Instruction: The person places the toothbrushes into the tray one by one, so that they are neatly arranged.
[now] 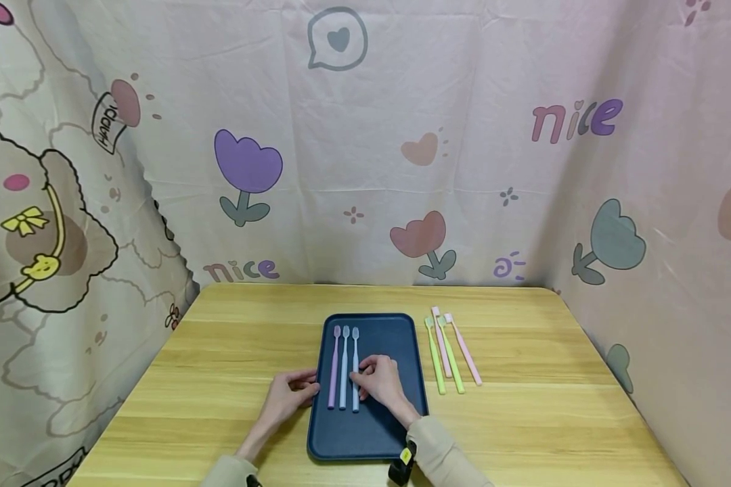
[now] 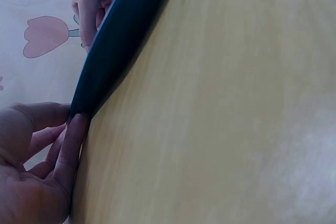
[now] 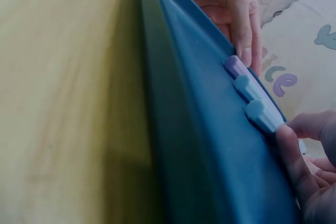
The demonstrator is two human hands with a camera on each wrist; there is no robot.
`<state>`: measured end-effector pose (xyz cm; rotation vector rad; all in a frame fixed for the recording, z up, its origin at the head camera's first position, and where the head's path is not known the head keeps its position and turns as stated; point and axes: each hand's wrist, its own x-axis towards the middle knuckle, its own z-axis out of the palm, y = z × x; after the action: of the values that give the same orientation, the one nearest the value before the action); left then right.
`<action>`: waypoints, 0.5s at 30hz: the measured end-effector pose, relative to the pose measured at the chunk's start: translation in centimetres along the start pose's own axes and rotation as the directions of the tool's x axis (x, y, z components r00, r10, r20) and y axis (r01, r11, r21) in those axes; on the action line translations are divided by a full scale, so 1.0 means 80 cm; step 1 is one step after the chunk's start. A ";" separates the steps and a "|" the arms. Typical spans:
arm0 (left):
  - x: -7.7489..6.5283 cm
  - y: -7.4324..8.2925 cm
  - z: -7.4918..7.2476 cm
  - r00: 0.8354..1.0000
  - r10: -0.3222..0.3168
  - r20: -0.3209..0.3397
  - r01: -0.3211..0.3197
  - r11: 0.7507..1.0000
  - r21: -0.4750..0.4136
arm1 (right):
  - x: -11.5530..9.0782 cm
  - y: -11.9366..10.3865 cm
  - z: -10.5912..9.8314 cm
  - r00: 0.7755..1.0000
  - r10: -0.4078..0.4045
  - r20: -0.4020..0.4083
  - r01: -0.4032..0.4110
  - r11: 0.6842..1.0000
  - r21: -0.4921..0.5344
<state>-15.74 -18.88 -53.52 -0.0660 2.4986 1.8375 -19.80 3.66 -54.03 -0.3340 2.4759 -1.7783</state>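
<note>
A dark blue tray (image 1: 371, 436) lies on the table with three toothbrushes side by side, heads pointing away: one purple toothbrush (image 1: 334, 372), a light blue toothbrush (image 1: 344, 372) and a second blue toothbrush (image 1: 356, 352) on the right. My right hand (image 1: 382, 380) pinches this rightmost blue toothbrush between thumb and forefinger partway along its handle. In the right wrist view, its thick handle end (image 3: 262, 115) sticks out past the fingertips. At the tray's left edge, my left hand (image 1: 289, 396) grips the rim with thumb and fingers, seen close up in the left wrist view.
Right of the tray, two green toothbrushes and two pink ones lie loosely together, among them a green toothbrush (image 1: 434, 358) and a pink toothbrush (image 1: 466, 352). They rest on the wooden table (image 1: 524, 419). A printed curtain (image 1: 365, 135) hangs behind and at both sides.
</note>
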 end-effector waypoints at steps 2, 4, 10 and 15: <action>0.000 0.000 0.000 1.000 0.002 0.000 -0.002 1.000 0.002 | -0.001 0.000 -0.001 1.000 -0.010 0.007 0.010 1.000 0.000; 0.000 0.000 0.000 1.000 0.002 0.001 -0.002 1.000 0.005 | -0.002 0.000 -0.002 1.000 -0.023 0.017 0.023 1.000 0.004; 0.000 0.001 0.000 1.000 -0.004 -0.004 0.004 1.000 0.001 | -0.007 0.003 -0.005 0.997 -0.056 0.053 0.055 0.998 0.021; 0.001 0.000 0.001 1.000 0.013 -0.008 -0.013 1.000 0.009 | -0.008 0.004 -0.005 0.996 -0.060 0.065 0.058 0.998 0.022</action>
<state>-15.79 -18.83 -53.54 -0.0578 2.5182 1.8347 -19.33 4.26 -54.23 -0.4612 2.4259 -1.7825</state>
